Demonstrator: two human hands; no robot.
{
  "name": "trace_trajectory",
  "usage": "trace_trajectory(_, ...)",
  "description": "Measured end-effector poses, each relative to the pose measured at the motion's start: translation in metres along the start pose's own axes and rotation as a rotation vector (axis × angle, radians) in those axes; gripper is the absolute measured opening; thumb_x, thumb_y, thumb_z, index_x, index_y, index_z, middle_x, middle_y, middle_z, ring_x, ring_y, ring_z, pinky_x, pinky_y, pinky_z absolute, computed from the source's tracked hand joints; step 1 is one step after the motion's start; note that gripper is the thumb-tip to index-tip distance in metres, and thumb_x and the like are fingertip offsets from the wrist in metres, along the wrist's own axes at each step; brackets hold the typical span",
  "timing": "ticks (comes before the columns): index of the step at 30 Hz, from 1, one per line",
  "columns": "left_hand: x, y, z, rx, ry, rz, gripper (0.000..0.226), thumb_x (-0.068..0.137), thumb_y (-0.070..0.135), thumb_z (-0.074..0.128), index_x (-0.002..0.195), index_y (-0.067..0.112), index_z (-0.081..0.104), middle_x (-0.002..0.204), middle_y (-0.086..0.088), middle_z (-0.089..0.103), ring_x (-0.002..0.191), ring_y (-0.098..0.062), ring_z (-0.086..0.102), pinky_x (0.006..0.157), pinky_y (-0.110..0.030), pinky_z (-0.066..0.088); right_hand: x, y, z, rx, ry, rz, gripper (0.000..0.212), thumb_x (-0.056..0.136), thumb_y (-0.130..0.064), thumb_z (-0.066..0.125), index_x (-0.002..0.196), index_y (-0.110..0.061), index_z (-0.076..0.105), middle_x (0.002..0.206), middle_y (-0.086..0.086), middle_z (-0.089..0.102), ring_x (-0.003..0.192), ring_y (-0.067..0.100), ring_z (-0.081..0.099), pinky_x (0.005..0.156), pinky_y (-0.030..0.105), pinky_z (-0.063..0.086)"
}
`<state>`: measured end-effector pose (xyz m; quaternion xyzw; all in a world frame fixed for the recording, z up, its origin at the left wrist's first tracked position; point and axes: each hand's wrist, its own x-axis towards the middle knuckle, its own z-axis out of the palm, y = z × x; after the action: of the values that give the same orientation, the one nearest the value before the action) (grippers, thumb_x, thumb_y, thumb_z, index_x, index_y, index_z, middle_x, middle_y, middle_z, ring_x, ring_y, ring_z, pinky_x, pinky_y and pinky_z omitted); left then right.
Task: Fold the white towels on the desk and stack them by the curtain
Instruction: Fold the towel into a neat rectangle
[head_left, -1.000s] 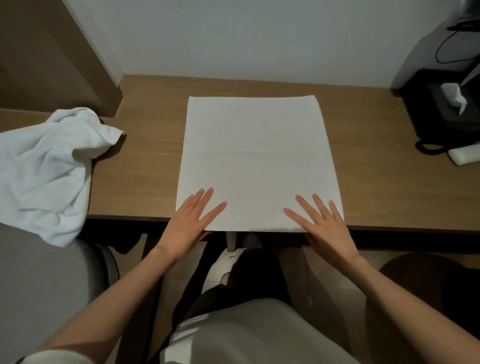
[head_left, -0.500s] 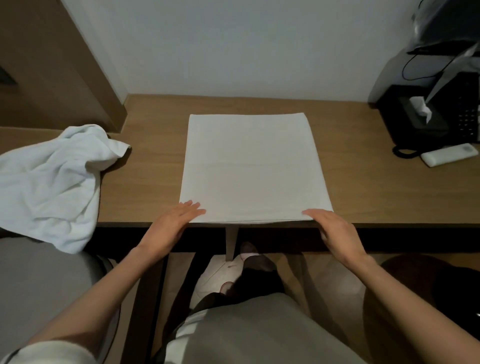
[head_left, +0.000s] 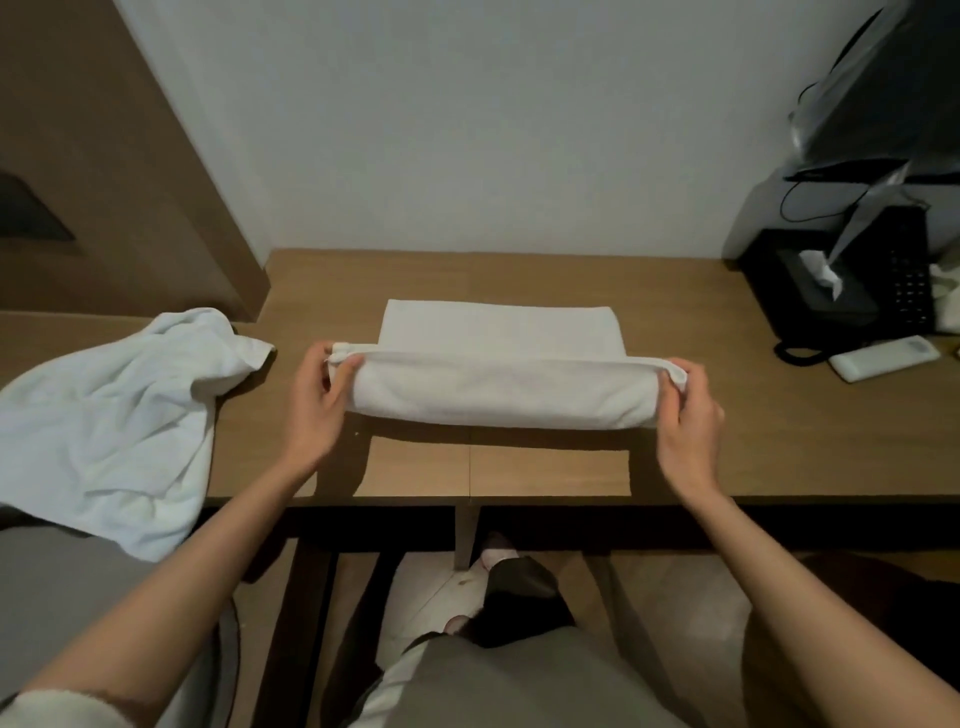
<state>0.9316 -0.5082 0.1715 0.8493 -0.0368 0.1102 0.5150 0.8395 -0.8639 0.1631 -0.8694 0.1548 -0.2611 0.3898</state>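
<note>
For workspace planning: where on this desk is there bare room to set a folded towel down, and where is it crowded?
Bare desk: the strip between the towel being folded and the near edge; the strip behind it along the wall; the patch between the right hand and the remote. Crowded: the crumpled towel at left, tissue box and phone at right.

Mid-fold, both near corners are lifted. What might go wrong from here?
1. The left hand and right hand pinch only the corners of the towel, so the edge between them may sag and land crooked.
2. The crumpled towel hangs over the front edge of the desk and might slide off.
</note>
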Motion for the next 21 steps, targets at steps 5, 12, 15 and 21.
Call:
trace_trajectory(5,0.035,-0.005,0.017,0.06,0.039,-0.093,0.023,0.097,0.034,0.051,0.111,0.016,0.057,0.092,0.009,0.057,0.079,0.0,0.052,0.062,-0.014,0.04,0.033,0.004,0.021,-0.055,-0.016,0.066,0.023,0.102,-0.031,0.037,0.118,-0.021,0.05,0.099,-0.007,0.056,0.086,0.009,0.055,0.061,0.021,0.042)
trace_trajectory(12,0.096,-0.012,0.052,0.084,-0.05,-0.189,0.019,0.098,0.036,0.048,0.105,0.019,0.052,0.09,0.01,0.053,0.076,-0.001,0.049,0.063,-0.017,0.036,0.092,0.018,0.05,-0.062,-0.062,0.146,0.014,0.102,-0.032,0.038,0.107,-0.026,0.049,0.092,-0.011,0.054,0.086,0.01,0.056,0.07,0.03,0.045)
trace_trajectory(15,0.123,-0.021,0.07,0.045,-0.096,-0.304,0.022,0.099,0.035,0.046,0.103,0.015,0.052,0.085,0.007,0.053,0.075,-0.007,0.05,0.062,-0.019,0.037,0.117,0.027,0.065,-0.067,-0.125,0.175,0.013,0.102,-0.031,0.037,0.1,-0.023,0.048,0.091,-0.006,0.055,0.086,0.016,0.057,0.071,0.033,0.047)
trace_trajectory(21,0.154,-0.053,0.099,0.133,-0.204,-0.516,0.03,0.1,0.035,0.042,0.111,0.009,0.052,0.096,-0.004,0.054,0.086,-0.019,0.051,0.075,-0.031,0.039,0.155,0.054,0.094,-0.166,-0.337,0.356,0.032,0.102,-0.03,0.034,0.112,-0.007,0.054,0.107,0.016,0.061,0.099,0.032,0.056,0.081,0.037,0.041)
